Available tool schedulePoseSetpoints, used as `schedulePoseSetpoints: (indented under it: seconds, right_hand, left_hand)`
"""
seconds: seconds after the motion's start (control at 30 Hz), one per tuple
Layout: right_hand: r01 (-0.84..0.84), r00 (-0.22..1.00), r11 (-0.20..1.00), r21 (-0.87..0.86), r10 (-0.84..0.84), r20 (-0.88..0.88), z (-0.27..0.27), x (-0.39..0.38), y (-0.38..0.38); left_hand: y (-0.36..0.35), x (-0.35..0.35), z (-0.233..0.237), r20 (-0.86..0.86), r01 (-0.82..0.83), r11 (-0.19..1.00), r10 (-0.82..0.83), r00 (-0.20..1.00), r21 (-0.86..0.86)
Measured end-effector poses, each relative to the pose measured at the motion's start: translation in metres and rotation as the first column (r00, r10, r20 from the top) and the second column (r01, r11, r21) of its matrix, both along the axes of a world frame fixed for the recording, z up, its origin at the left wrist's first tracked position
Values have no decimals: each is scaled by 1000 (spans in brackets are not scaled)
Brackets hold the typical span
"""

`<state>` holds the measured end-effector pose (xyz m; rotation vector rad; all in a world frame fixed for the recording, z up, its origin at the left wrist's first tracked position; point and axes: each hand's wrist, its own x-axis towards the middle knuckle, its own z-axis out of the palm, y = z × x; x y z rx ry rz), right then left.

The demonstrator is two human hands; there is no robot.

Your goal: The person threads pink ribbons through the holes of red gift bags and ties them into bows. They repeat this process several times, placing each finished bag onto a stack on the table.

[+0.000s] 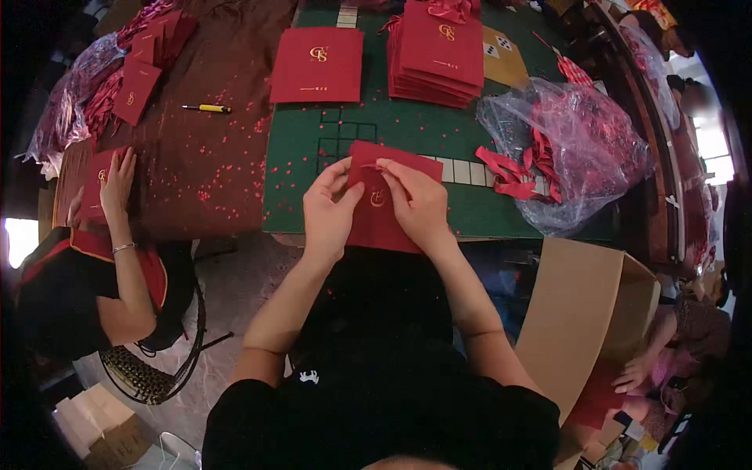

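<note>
A red paper bag (pixel 381 222) with a gold print is held up at the near edge of the green table, its upper end tilted away from me. My left hand (pixel 329 205) grips its left side, thumb on the front face. My right hand (pixel 415 200) pinches a short piece of red ribbon (pixel 370 165) near the bag's upper edge; the fingertips partly hide it. Beyond my hands lie a flat red bag (pixel 317 66) and a thick stack of red bags (pixel 436 59) with ribbons on top.
Clear plastic (pixel 580 149) with loose red ribbons lies at right, by a cardboard box (pixel 576 305). Red paper dots litter both tables. At left, a co-worker's hand (pixel 117 184) rests on another red bag; a yellow-black cutter (pixel 207 108) lies beyond. Another person's hand (pixel 630 376) is at lower right.
</note>
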<state>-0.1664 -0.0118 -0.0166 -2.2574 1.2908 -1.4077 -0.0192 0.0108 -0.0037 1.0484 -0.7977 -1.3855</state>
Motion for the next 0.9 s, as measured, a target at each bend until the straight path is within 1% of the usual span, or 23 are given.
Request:
schedulePoseSetpoints:
  seconds: [0.03,0.07,0.13,0.17,0.2,0.27,0.3,0.33,0.4,0.43,0.5,0.63,0.8,0.83,0.9]
  right_hand:
    - [9,992,997,71,0,-128,1,-1,6]
    - [13,992,998,69,-4,-126,3,0,8]
    - [101,948,990,-95,-124,-292,10,8,11]
    - [115,936,987,-116,-147,-319,11,10,11]
    - [114,936,987,-113,-145,-320,10,10,11]
    - [-48,941,991,-123,3,-337,5,9,5]
    - [-105,932,974,-202,25,-361,2,9,2]
    - [-104,933,974,-202,25,-360,0,8,5]
    - [-64,921,997,-42,42,-387,1,7,11]
    - [-63,921,997,-42,42,-387,2,6,11]
    - [3,970,999,-44,-14,-244,2,6,11]
    - [14,966,995,-103,-40,-257,3,8,8]
    - [52,976,983,-177,-88,-198,3,12,4]
    - [49,977,983,-179,-84,-198,2,12,5]
    - [63,945,994,-88,-88,-314,3,13,9]
  left_hand:
    - [0,0,-2,2,5,1000,-5,1000,0]
    - [-1,0,-6,20,-10,1000,10,1000,1]
    - [-1,-1,-6,38,-26,1000,26,999,5]
    - [0,-3,-4,67,-39,999,40,997,-15]
    - [1,-4,-2,96,-52,998,55,994,-34]
    - [1,-5,-1,115,-68,998,69,991,-19]
    - [1,-4,-1,132,-82,997,82,988,-8]
    - [1,-3,-2,134,-82,997,82,988,-8]
    - [0,-1,-6,87,-52,998,54,995,-31]
    - [0,-1,-9,87,-51,998,53,995,-30]
    - [-1,-2,-15,88,-87,996,87,992,-8]
    - [-1,-2,-13,31,-70,997,71,997,-22]
    - [-1,-3,-14,118,-78,996,83,990,-50]
    - [0,-3,-11,142,-87,995,93,985,-51]
    - [0,-3,-10,161,-85,995,93,982,-55]
